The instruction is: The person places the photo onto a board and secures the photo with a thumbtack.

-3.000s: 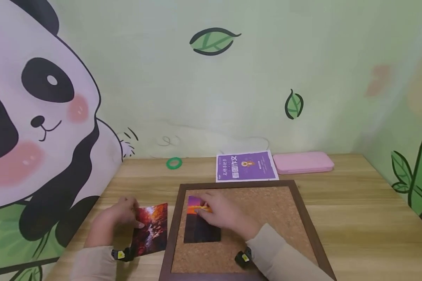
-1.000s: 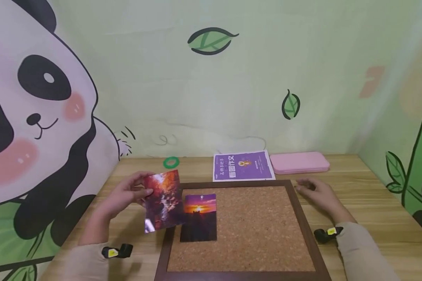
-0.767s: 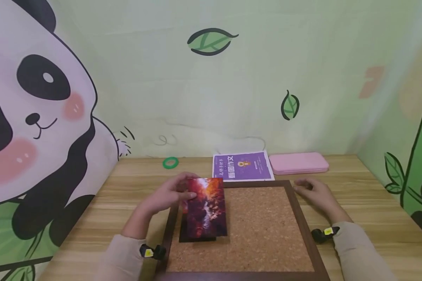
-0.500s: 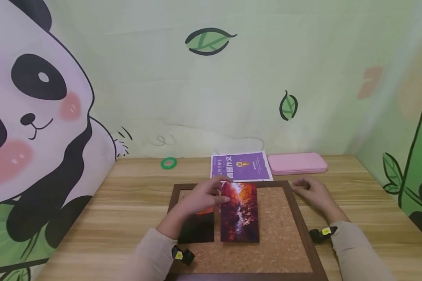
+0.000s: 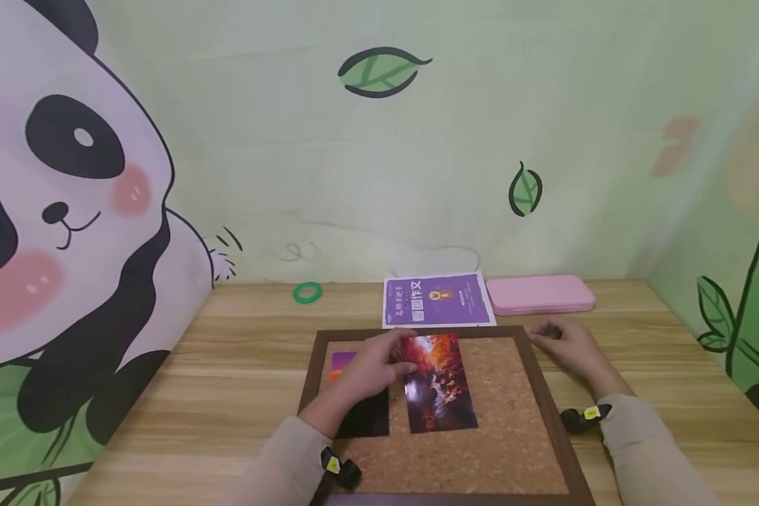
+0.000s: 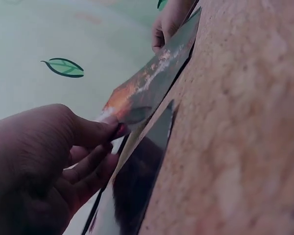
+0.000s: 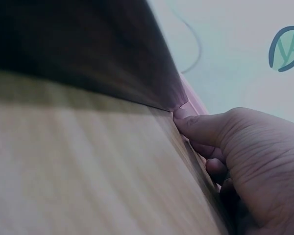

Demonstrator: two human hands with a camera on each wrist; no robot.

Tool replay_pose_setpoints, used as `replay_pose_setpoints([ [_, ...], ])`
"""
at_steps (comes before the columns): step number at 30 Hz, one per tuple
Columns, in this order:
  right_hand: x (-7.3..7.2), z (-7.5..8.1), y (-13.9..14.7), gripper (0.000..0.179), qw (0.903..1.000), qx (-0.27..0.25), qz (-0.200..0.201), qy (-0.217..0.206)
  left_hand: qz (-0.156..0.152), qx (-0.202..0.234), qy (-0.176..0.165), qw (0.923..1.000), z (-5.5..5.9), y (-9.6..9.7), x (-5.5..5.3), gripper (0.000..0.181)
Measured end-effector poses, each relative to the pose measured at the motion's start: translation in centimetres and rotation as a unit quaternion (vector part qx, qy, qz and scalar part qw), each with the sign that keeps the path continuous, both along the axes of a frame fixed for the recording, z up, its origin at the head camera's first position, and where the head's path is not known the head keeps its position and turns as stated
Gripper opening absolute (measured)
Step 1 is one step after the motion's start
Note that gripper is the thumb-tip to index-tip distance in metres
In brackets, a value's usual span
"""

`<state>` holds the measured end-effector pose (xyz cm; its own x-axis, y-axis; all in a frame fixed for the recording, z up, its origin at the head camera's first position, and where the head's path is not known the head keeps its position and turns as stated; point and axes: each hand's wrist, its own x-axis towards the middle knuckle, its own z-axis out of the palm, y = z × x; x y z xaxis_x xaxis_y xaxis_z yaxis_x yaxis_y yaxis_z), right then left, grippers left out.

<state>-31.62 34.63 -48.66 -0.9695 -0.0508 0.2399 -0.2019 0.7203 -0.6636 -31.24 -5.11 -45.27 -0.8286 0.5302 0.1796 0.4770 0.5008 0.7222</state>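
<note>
My left hand pinches the left edge of an autumn-forest photo, near its top, between thumb and fingers. The print lies close over the framed cork board, slightly turned. In the left wrist view its far end slants up beside the cork. A sunset photo is on the board to the left, partly covered by my left hand and forearm. My right hand rests beside the board's far right corner, fingers loosely bent; in the right wrist view the thumb is right at that corner, with nothing visible in its grasp.
Behind the board lie a purple booklet and a pink case on the wooden table. A green tape ring is at the back left. The wall stands just behind them.
My left hand lifted the forest photo from the table left of the board and carried it rightward over the cork. My right hand left the sunset photo, now pinned at its top, for the right corner.
</note>
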Motion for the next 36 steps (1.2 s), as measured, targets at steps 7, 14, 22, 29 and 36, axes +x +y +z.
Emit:
replay_pose_setpoints([
  [7, 0.17, -0.02, -0.09, 0.019, 0.9999, 0.011, -0.005, 0.010, 0.017, -0.027, -0.004, 0.9995, -0.33, -0.13, 0.12, 0.047],
  [14, 0.57, -0.13, -0.24, 0.027, 0.9997, 0.010, -0.022, -0.002, 0.027, -0.050, 0.013, 0.9983, -0.55, -0.19, 0.16, 0.046],
  [22, 0.51, 0.08, -0.45, 0.027, 0.9991, -0.015, -0.035, 0.018, 0.042, -0.080, 0.061, 0.9941, -0.62, -0.29, -0.17, 0.046],
  [29, 0.36, -0.04, -0.45, 0.025, 0.9986, -0.011, -0.037, 0.037, 0.044, -0.082, 0.048, 0.9945, -0.46, -0.31, 0.00, 0.044],
  [36, 0.40, -0.12, -0.50, 0.021, 0.9961, -0.010, -0.058, 0.065, 0.052, -0.083, 0.046, 0.9941, -0.52, -0.35, -0.02, 0.045],
])
